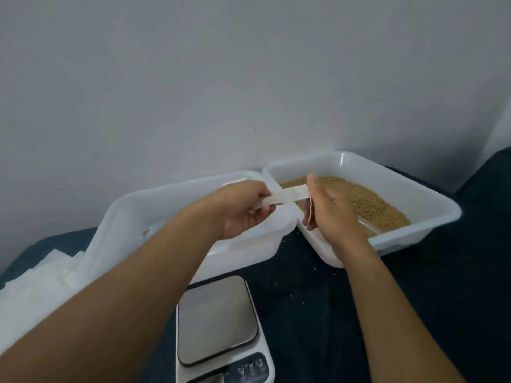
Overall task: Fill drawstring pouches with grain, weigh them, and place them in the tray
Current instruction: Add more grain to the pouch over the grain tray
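My left hand (243, 208) and right hand (329, 205) pinch an empty pouch (287, 195) over the grain tray (431, 200); I judge filling comes next, needing its mouth opened

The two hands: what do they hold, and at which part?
Both hold one empty white pouch: the left hand pinches its left end, the right hand its right end, over the trays.

**Trays crowd both hands; open cloth behind the right**

The left tray (116, 217) lies under the left hand (240, 208), the grain tray (431, 205) under the right hand (329, 211). Between them the rims touch. Nearer, the scale (218, 319) sits below the left forearm; dark cloth (309, 294) beside it lies open.
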`<state>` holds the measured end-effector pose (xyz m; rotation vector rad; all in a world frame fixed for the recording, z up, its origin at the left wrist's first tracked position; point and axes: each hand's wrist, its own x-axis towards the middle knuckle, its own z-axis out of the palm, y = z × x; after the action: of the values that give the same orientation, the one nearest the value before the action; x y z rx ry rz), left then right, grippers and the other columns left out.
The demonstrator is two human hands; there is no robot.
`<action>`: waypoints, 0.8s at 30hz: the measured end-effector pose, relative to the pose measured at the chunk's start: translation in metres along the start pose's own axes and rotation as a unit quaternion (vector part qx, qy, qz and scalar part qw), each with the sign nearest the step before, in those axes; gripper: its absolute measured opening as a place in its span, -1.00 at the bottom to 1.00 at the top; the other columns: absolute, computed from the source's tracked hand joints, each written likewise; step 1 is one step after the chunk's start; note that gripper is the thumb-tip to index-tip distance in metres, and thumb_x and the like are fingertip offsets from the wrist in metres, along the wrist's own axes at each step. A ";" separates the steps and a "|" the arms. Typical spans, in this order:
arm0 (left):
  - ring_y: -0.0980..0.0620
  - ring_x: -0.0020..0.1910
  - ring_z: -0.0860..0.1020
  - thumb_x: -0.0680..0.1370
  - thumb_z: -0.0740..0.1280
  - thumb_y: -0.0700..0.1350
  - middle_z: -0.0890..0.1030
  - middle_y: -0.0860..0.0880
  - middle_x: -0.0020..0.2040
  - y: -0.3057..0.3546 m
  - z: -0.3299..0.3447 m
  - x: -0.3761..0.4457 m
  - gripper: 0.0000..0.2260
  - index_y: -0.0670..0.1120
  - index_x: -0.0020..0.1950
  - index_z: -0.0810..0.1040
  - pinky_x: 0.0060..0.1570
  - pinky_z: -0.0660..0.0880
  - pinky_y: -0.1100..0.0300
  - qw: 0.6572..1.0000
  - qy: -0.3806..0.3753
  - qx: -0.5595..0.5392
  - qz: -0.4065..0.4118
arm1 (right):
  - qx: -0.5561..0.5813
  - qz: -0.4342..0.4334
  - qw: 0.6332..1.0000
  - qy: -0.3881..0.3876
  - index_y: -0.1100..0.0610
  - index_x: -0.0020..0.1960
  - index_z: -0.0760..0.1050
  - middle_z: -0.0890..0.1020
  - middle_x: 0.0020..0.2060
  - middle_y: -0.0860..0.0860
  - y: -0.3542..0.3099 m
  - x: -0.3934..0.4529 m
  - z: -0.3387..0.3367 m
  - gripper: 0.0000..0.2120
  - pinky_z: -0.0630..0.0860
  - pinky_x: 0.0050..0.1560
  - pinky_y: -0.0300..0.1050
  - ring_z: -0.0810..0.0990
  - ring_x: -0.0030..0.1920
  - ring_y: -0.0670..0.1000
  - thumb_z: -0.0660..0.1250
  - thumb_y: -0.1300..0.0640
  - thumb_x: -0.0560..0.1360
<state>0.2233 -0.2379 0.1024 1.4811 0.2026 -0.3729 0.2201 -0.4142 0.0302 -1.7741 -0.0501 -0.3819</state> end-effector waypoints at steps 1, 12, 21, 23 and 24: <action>0.11 -0.42 0.60 0.65 0.26 -0.26 0.65 -0.09 -0.31 0.004 0.008 0.007 -0.94 -0.23 0.03 0.51 -0.43 0.54 0.36 1.000 -0.006 0.017 -0.012 | -0.021 0.000 1.000 0.007 0.13 -0.37 0.42 0.51 -0.49 -0.02 0.002 0.003 -0.006 -0.33 0.48 -0.22 -0.03 0.52 -0.45 -0.09 0.07 -0.40 0.61; 0.11 -0.43 0.55 0.62 0.24 -0.32 0.55 -0.19 -0.05 0.014 0.059 0.055 -0.97 -0.22 0.00 0.43 -0.33 0.58 0.37 0.996 -0.003 0.064 -0.062 | -0.114 0.045 0.992 0.025 0.15 -0.09 0.68 0.73 -0.16 0.10 0.013 0.017 -0.037 -0.29 0.61 0.04 0.15 0.71 -0.11 0.09 -0.03 -0.33 0.67; 0.07 -0.34 0.57 0.63 0.26 -0.31 0.51 -0.17 -0.04 0.003 0.057 0.054 -0.97 -0.23 0.00 0.46 -0.35 0.61 0.34 0.998 -0.009 0.029 -0.054 | -0.161 -0.024 0.986 0.040 0.04 -0.10 0.63 0.64 -0.22 0.02 0.009 0.017 -0.040 -0.57 0.51 -0.14 0.06 0.59 -0.17 0.04 0.14 -0.20 0.68; 0.03 -0.29 0.59 0.63 0.27 -0.31 0.53 -0.18 -0.02 -0.002 0.055 0.047 -0.98 -0.24 0.03 0.48 -0.31 0.65 0.29 0.999 -0.014 -0.003 -0.045 | -0.129 -0.026 0.991 0.031 -0.02 0.00 0.67 0.68 -0.16 -0.02 0.005 0.014 -0.036 -0.73 0.60 -0.04 0.16 0.64 -0.10 0.05 0.24 -0.10 0.66; 0.01 -0.25 0.60 0.63 0.27 -0.32 0.54 -0.18 -0.03 -0.006 0.053 0.044 -0.98 -0.24 0.03 0.49 -0.26 0.67 0.25 0.999 -0.018 -0.025 -0.036 | -0.102 -0.022 0.994 0.029 -0.01 0.02 0.67 0.69 -0.15 -0.03 0.002 0.013 -0.033 -0.78 0.63 0.00 0.21 0.66 -0.08 0.06 0.28 -0.06 0.65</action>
<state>0.2565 -0.2962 0.0861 1.4195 0.2350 -0.4481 0.2252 -0.4487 0.0378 -1.9647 -0.0095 -0.4842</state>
